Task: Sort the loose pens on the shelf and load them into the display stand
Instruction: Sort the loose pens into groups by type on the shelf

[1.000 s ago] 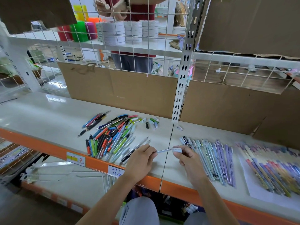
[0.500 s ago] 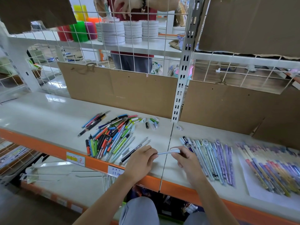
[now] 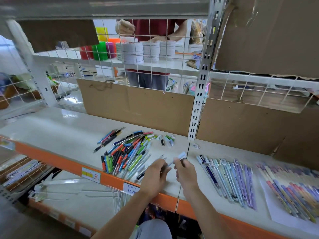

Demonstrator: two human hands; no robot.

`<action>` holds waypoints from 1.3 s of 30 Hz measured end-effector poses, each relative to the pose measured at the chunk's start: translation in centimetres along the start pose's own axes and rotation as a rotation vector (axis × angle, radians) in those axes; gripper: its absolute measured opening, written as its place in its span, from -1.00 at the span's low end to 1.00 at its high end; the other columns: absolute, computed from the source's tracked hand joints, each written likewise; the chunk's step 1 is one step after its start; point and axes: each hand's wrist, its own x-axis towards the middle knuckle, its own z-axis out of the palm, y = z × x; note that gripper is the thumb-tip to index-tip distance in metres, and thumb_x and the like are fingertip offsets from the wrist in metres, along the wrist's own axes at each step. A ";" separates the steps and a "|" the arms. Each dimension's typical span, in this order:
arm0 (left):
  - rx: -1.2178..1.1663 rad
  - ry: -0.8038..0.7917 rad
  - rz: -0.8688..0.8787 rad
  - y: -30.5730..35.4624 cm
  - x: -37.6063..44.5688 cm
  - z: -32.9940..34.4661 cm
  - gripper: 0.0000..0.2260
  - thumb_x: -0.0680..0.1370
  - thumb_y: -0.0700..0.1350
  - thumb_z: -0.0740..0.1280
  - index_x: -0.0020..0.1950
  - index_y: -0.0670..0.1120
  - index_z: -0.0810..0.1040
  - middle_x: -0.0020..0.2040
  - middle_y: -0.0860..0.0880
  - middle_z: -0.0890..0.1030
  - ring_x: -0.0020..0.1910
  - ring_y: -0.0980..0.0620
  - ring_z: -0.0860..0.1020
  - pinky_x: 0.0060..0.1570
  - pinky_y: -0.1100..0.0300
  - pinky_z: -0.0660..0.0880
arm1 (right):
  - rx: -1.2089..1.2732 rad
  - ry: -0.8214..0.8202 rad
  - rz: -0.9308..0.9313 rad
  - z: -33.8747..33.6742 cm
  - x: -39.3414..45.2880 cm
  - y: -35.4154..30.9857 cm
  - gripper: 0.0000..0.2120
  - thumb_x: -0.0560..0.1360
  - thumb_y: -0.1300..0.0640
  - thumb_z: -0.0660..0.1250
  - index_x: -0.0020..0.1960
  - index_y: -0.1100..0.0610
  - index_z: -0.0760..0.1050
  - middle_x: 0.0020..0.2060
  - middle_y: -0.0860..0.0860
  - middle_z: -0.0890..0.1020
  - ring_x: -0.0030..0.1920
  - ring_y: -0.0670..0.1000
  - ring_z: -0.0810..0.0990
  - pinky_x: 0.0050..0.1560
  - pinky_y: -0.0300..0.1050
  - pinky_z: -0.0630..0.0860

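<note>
Both hands on one pale blue pen (image 3: 174, 161), held just above the shelf (image 3: 57, 130) front edge. Left hand (image 3: 156, 176) fingers curl round the barrel end; right hand (image 3: 185, 172) pinches the other end, pale cap (image 3: 182, 155) sticking up past its fingertips. Pen is mostly hidden between the hands, so I can't tell whether the cap is seated or half off.

Judgement: step in hand is capping or checking this pen before it joins a sorted group. To do it well:
- keep the barrel fixed in the left hand and push the cap straight along the axis, no twist
- confirm it seats fully, loose caps will drop off later
- lay it parallel with the matching pastel row, cap ends the same way

Around the hands:
- mixed pile of loose pens (image 3: 127, 154) just left of the left hand, colours jumbled, several crossing each other; a few dark pens (image 3: 110, 138) lie apart at its far left
- small caps and bits (image 3: 168, 139) scattered behind the pile, near the upright post (image 3: 200, 94)
- sorted row of blue and purple pens (image 3: 229, 178) to the right, lying side by side
- further right, another row (image 3: 291, 192) on a white sheet, blurred

No display stand visible that I can identify, so loading looks well off. Sorting seems partly done; the left pile is untouched. Another person stands behind the wire grid.
</note>
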 end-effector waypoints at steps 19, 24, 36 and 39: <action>0.550 -0.092 -0.222 -4.1 1.2 -5.6 -0.77 0.60 0.02 0.20 0.13 -0.08 0.51 0.10 -0.04 0.48 0.08 0.03 0.47 0.09 0.19 0.45 | -1.305 0.012 -0.384 -4.1 2.3 -1.2 -0.70 0.53 0.36 0.11 0.23 0.18 0.32 0.20 0.11 0.37 -0.14 0.06 0.42 -0.21 -0.18 0.37; 0.449 -0.157 -0.215 -3.7 1.3 -5.5 -0.76 0.58 -0.01 0.26 0.17 -0.09 0.53 0.13 -0.04 0.52 0.06 0.03 0.52 0.08 0.20 0.47 | -1.017 -0.301 -0.587 2.3 1.8 -0.7 -0.80 0.60 0.20 0.14 0.12 0.15 0.52 0.08 0.05 0.47 0.02 0.06 0.52 -0.04 -0.16 0.40; 0.496 -0.159 -0.230 -4.7 0.5 -5.6 -0.73 0.56 -0.33 0.16 0.23 -0.16 0.41 0.19 -0.07 0.42 0.16 0.03 0.38 0.18 0.25 0.38 | -1.007 -0.319 -0.530 5.0 2.2 -1.4 -0.91 0.57 0.15 0.22 -0.11 0.13 0.39 -0.05 0.10 0.49 -0.05 0.09 0.48 -0.12 -0.10 0.34; 0.542 -0.115 -0.218 -4.5 0.3 -5.6 -0.82 0.61 -0.23 0.10 0.16 -0.16 0.40 0.15 -0.09 0.37 0.14 0.01 0.34 0.14 0.22 0.36 | -0.659 -0.250 -0.343 2.3 1.6 -1.5 -0.80 0.50 0.24 0.29 -0.23 0.11 0.31 -0.20 0.06 0.51 -0.17 0.04 0.48 -0.19 -0.12 0.37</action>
